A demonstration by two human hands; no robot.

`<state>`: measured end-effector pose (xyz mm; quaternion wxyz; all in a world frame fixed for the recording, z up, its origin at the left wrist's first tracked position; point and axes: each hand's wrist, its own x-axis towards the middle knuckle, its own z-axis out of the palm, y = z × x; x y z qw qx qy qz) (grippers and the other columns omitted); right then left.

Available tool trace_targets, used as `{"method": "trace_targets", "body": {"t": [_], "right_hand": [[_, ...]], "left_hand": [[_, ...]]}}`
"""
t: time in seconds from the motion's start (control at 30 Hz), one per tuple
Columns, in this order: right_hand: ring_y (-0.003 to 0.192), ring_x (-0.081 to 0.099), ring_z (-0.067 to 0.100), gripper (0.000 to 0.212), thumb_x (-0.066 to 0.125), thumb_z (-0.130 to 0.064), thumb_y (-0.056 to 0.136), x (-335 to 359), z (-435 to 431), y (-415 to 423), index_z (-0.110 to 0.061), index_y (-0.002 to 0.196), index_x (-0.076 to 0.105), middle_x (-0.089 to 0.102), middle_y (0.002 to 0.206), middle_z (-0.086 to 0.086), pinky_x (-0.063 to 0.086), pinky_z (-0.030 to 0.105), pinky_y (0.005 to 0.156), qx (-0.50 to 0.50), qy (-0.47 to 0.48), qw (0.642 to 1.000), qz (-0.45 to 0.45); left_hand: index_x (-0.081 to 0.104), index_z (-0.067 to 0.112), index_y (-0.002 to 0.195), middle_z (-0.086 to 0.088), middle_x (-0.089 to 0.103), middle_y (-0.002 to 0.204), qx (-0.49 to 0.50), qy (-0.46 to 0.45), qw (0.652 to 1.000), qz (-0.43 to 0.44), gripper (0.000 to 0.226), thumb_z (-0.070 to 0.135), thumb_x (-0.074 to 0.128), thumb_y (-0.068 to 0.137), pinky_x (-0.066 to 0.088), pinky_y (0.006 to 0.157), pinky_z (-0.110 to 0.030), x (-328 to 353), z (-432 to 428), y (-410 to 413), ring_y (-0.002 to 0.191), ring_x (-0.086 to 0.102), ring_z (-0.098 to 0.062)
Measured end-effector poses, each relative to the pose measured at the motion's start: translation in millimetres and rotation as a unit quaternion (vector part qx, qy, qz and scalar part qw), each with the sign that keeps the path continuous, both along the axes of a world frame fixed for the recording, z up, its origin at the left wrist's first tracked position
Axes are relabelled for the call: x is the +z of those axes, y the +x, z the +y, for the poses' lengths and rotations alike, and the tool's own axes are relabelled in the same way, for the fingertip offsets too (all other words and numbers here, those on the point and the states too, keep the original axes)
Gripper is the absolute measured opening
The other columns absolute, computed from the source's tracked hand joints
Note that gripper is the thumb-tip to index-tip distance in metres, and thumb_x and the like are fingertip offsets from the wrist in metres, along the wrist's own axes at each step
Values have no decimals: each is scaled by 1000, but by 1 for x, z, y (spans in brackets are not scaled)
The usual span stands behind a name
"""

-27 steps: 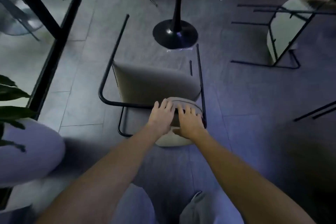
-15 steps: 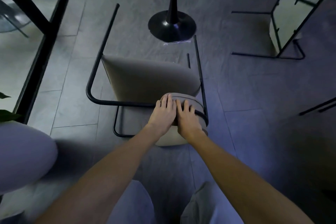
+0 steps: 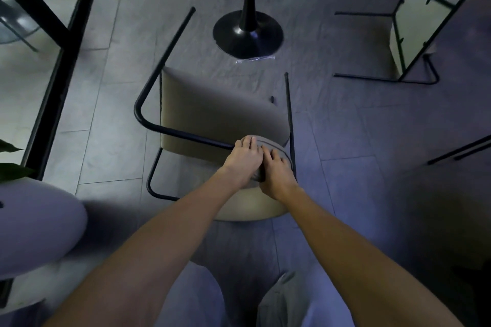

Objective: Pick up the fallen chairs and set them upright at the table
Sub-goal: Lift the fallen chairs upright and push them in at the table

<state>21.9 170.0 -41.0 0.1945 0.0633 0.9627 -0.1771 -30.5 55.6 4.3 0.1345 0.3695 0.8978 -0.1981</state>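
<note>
A beige padded chair (image 3: 212, 111) with a thin black metal frame lies tipped over on the grey tiled floor right below me, its seat underside facing up and its legs pointing toward the table base. Both hands sit side by side on the top edge of its backrest: my left hand (image 3: 243, 159) curls its fingers over the edge, and my right hand (image 3: 276, 171) grips it just to the right. A second fallen chair (image 3: 409, 24) of the same kind lies on its side at the upper right. The black round pedestal base of the table (image 3: 248, 34) stands just beyond the near chair.
A large pale planter (image 3: 34, 223) with green leaves stands at the left. A black-framed glass partition (image 3: 53, 74) runs along the left side. Thin black chair legs (image 3: 459, 151) reach in from the right edge. My knees fill the bottom of the view.
The chair's backrest has come a little higher off the floor and the view has shifted slightly. Both hands have stayed on the backrest edge, closing in nearer to each other.
</note>
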Motion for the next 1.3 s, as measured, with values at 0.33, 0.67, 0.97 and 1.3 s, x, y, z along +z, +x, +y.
{"method": "trace_targets", "body": {"t": [0.33,0.67,0.97,1.3], "right_hand": [[107,62,39,85,76,-19,72,146,6,-36,-14,146,33,63,121,17,51,41,83,2,-24,999,-22],[87,51,21,69,80,-21,70,275,4,-103,-15,132,49,60,117,8,44,31,71,-20,-42,991,-122],[93,58,26,54,71,-16,80,306,59,-213,-13,130,51,59,112,7,48,35,69,-34,-78,987,-135],[111,61,33,47,60,-11,96,303,113,-316,-8,140,44,59,127,17,49,39,87,-32,-17,999,3]], "left_hand": [[58,9,123,-13,58,126,-35,56,993,-94,49,27,71,80,51,94,-43,134,1,-50,117,57,-29],[59,19,117,-8,64,116,-57,40,977,-203,52,26,79,69,54,87,-45,239,1,-137,105,63,-30],[44,17,142,-9,52,142,-33,52,996,-70,59,11,63,87,30,113,-42,248,51,-221,131,47,-29],[44,11,134,-10,47,137,51,156,985,-56,60,12,70,80,30,116,-39,249,118,-316,133,40,-29]]}}
